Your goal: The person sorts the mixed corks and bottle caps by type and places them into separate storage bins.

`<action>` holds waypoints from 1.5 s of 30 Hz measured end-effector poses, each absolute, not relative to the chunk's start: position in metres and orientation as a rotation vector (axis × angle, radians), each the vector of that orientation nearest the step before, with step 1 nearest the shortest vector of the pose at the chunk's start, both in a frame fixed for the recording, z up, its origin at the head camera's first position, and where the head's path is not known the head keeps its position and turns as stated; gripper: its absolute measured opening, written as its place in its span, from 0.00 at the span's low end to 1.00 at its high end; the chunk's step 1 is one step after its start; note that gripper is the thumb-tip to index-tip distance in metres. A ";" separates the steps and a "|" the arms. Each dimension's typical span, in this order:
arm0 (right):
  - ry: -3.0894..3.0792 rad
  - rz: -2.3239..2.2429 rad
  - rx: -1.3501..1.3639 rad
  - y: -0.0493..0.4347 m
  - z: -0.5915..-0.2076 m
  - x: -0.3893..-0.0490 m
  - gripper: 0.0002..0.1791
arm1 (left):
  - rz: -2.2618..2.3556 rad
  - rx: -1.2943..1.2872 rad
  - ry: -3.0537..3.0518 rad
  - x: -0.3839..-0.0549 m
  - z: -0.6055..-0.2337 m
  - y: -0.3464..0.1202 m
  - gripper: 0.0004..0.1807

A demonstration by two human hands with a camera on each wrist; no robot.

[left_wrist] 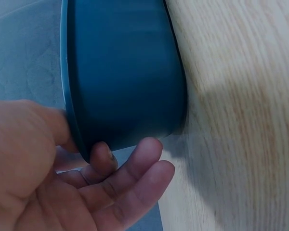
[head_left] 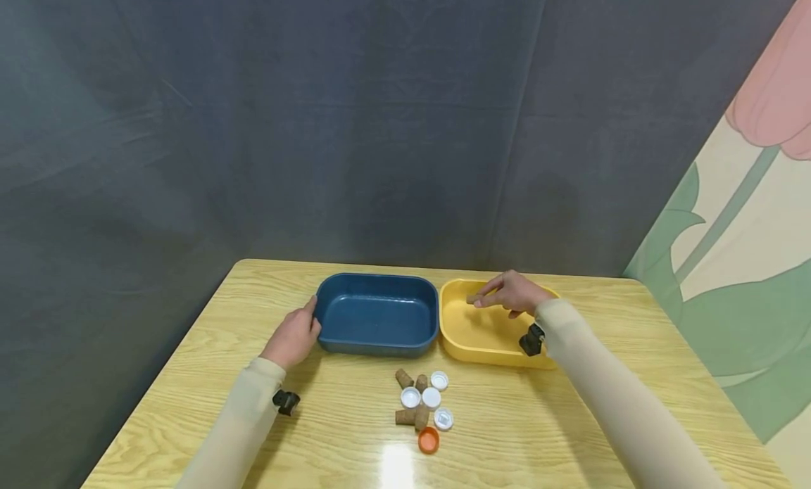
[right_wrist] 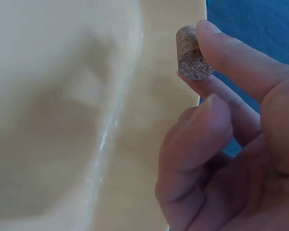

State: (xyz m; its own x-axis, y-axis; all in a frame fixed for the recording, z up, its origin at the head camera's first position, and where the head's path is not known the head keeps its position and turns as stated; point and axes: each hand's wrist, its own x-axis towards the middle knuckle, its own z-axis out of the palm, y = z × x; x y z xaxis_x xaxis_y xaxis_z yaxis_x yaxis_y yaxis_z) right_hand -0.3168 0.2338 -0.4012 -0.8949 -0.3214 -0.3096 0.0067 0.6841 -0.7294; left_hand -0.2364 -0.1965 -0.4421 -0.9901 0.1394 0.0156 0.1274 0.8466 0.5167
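While the right hand [head_left: 516, 292] reaches over the yellow tray [head_left: 484, 338], a brown cork [head_left: 472, 299] is pinched between its thumb and a finger, the gap just the cork's width. The cork sits over the tray's far left corner, its speckled end face turned to the wrist camera; the other fingers [right_wrist: 197, 134] of that hand curl below it.

Just left of the yellow tray stands a blue tray [head_left: 380, 324]. The left hand [head_left: 294, 338] grips its left rim, thumb and one finger closed on the wall, the remaining fingers loosely extended beneath.

Nearer the person, on the wood-grain worktop [head_left: 342, 440], a close cluster holds four more corks [head_left: 405, 417], four white caps [head_left: 410, 397] and, at its near edge, an orange cap [head_left: 428, 440]. Inside the rightmost white cap is a squarish mark, probably a print or moulding, though too small to read.

Both sleeves [head_left: 234, 426] are cream, with a black device [head_left: 532, 340] at each wrist. Behind hangs a dark cloth [head_left: 380, 123]; at right, a wall mural [head_left: 760, 278] shows a pink flower with green leaves.
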 end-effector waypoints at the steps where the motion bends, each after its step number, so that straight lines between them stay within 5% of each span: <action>1: 2.474 -1.072 -0.256 0.234 -0.402 -0.317 0.20 | 0.838 0.216 2.998 -0.236 -0.442 -0.196 0.31; 26: 2.471 -1.076 -0.246 0.233 -0.402 -0.311 0.25 | 0.825 0.255 3.027 -0.236 -0.440 -0.198 0.32; 34: 2.469 -1.122 -0.408 0.224 -0.385 -0.288 0.29 | 0.841 0.260 3.020 -0.236 -0.440 -0.198 0.31; 45: 2.277 -1.230 -0.651 0.208 -0.389 -0.235 0.21 | 0.863 0.282 3.010 -0.235 -0.439 -0.199 0.31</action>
State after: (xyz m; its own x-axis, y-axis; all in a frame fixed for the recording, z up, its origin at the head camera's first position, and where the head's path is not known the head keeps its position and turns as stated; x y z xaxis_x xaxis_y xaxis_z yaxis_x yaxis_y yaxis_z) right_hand -0.2352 0.2076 -0.3889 -0.7777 -0.6036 -0.1759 -0.1837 0.4857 -0.8546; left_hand -0.2354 -0.1989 -0.4387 -0.9839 0.1711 0.0520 0.1726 0.8331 0.5255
